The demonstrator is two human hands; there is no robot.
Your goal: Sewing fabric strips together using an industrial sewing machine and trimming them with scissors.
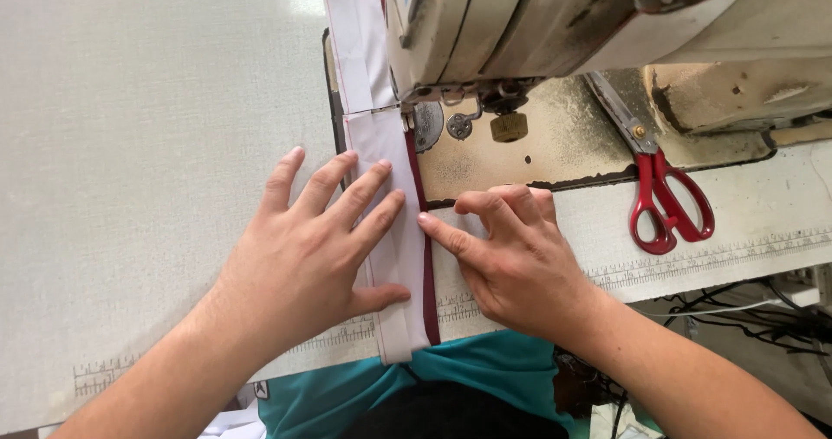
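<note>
White fabric strip [386, 205] with a dark maroon edge [425, 257] down its right side: it runs from your lap, across the table edge, under both your hands and on to the presser foot [407, 114] of the sewing machine [555, 23].

Beyond the foot the strip carries on up and away from you, with a thin stitch line visible near its left edge. So that stretch looks sewn already. Judgement only: you are mid-seam, with the length under your hands and hanging toward your lap left to go.

Your left hand [303, 257]: flat, fingers spread, pressed down on the strip and the table left of it. Thumb tucked against the strip's lower part. Holding nothing, just pinning the cloth.

Your right hand [511, 257]: index fingertip pressed on the maroon edge, other fingers curled on the table just right of it. No pinch here either.

Ahead of your fingertips: the worn metal machine bed [555, 144], with the needle area close in front.

Well right of your right hand: red-handled scissors [663, 196] lying on the bed and table, untouched.

Under both hands: pale table [130, 144] with a printed ruler strip [693, 261] along its near edge.
</note>
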